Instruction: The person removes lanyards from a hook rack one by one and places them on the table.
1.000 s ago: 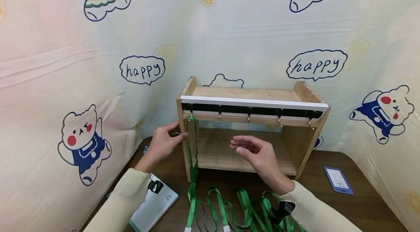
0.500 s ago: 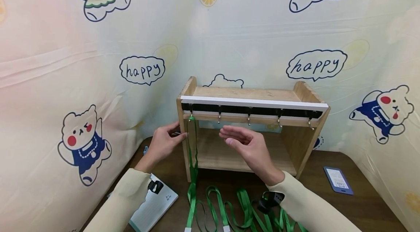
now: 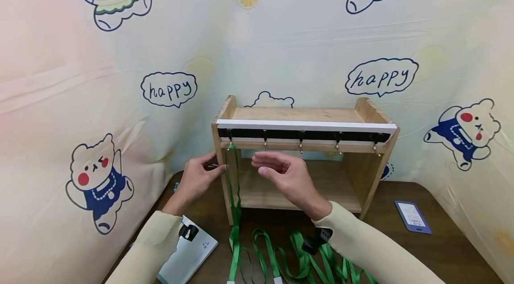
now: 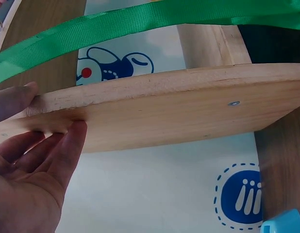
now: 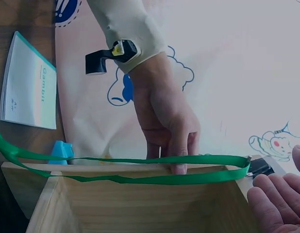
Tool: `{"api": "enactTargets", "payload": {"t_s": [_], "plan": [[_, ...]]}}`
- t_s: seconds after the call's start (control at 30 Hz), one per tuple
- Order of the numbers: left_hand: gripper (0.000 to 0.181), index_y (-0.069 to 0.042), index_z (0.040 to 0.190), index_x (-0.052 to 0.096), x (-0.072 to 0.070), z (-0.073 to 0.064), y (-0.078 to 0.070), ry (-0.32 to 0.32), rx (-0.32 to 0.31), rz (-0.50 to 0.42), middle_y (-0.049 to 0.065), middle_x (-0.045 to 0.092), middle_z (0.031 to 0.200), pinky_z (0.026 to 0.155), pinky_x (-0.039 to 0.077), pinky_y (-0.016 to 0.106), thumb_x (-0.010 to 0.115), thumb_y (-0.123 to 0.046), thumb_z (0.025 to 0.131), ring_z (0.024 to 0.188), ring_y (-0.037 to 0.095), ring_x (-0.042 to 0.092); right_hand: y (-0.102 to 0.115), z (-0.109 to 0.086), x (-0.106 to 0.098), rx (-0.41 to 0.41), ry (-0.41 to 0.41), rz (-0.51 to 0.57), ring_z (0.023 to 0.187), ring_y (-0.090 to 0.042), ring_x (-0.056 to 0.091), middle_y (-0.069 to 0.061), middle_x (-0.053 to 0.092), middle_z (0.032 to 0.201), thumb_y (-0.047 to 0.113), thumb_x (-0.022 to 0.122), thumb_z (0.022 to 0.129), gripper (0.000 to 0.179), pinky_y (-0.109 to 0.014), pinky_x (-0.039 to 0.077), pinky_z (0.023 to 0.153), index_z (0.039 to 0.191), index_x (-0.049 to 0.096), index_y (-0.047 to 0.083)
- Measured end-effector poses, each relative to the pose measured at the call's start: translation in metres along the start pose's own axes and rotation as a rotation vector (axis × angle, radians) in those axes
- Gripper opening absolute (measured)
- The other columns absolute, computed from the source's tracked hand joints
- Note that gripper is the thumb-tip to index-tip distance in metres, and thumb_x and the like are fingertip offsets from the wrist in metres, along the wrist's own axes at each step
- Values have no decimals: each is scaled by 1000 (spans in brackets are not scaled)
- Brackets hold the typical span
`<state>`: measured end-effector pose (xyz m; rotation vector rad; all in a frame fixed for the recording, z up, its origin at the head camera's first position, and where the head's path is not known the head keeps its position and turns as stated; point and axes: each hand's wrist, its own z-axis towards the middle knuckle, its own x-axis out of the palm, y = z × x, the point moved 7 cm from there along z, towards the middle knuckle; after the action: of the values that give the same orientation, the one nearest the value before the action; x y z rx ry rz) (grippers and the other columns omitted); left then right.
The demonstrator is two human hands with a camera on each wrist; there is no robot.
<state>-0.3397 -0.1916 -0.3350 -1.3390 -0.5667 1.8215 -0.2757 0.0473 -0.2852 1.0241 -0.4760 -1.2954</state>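
Note:
A wooden shelf unit (image 3: 305, 115) stands on the table, with a row of metal hooks (image 3: 301, 145) along its front rail. From the leftmost hook a green lanyard (image 3: 235, 217) hangs in a loop down to the tabletop. My left hand (image 3: 196, 179) grips the left side panel (image 4: 164, 116), thumb at the front edge and fingertips against the outer face. In front of the shelf opening, just right of the lanyard and apart from it, my right hand (image 3: 291, 179) hovers with relaxed fingers, holding nothing. The lanyard loop (image 5: 189, 179) passes close by that hand in the right wrist view.
Several more green lanyards (image 3: 299, 248) lie along the table front. A notebook (image 3: 194, 248) rests beneath the left forearm, and a blue card holder (image 3: 412, 217) lies at the right. Something light blue (image 4: 283, 223) sits behind the left panel. Printed cloth (image 3: 281, 43) surrounds the table.
My right hand has moved left across the shelf front towards the hanging lanyard. The left hand keeps its grip on the panel. The head view has shifted slightly.

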Motion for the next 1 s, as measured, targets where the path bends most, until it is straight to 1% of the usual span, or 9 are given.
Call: {"api": "enactTargets", "payload": {"t_s": [0.17,0.3,0.4,0.53,0.73,0.87,1.0], "plan": [[52,-14,142,60,0,0,-1,-14,14,-7,14,73,124,88,62,46,73,-27,94,106,30,71,-4,4,9,25,-1,-29,118,-15,70,-4,73,127,17,68,97,32,-26,58,96,129,67,17],[51,-15,142,60,0,0,-1,-12,15,-9,12,73,123,89,62,45,73,-27,94,105,28,71,-9,8,19,40,3,-56,121,-14,68,-4,71,131,18,68,98,36,-25,57,97,133,66,15],[51,-15,142,60,0,0,0,-11,10,-11,12,73,124,90,62,45,74,-27,94,105,27,71,-14,12,27,69,3,-55,124,-12,66,-1,70,133,17,67,98,39,-24,57,98,137,64,16],[51,-15,142,60,-1,0,-1,-13,16,-10,12,73,124,90,62,46,74,-27,94,106,28,71,-21,16,36,103,-18,-47,127,-11,64,3,68,137,16,68,97,42,-25,56,99,138,62,20],[52,-13,143,59,-1,-1,-2,-14,19,-14,13,73,125,91,61,47,74,-24,94,108,31,71,-30,21,48,139,-53,-45,127,-12,64,1,66,139,20,70,97,45,-25,56,99,141,60,20],[53,-12,144,58,-1,-2,0,-12,8,-8,14,72,127,91,61,47,73,-23,95,108,31,71,-35,26,54,177,-84,-7,124,-14,66,-1,68,137,21,71,96,45,-27,57,99,140,62,18],[53,-12,144,58,0,-2,0,-10,1,-11,15,72,127,91,61,47,73,-23,95,108,31,71,-41,32,56,248,-120,96,119,-17,69,-5,72,130,19,72,95,39,-31,59,97,134,67,15]]}}
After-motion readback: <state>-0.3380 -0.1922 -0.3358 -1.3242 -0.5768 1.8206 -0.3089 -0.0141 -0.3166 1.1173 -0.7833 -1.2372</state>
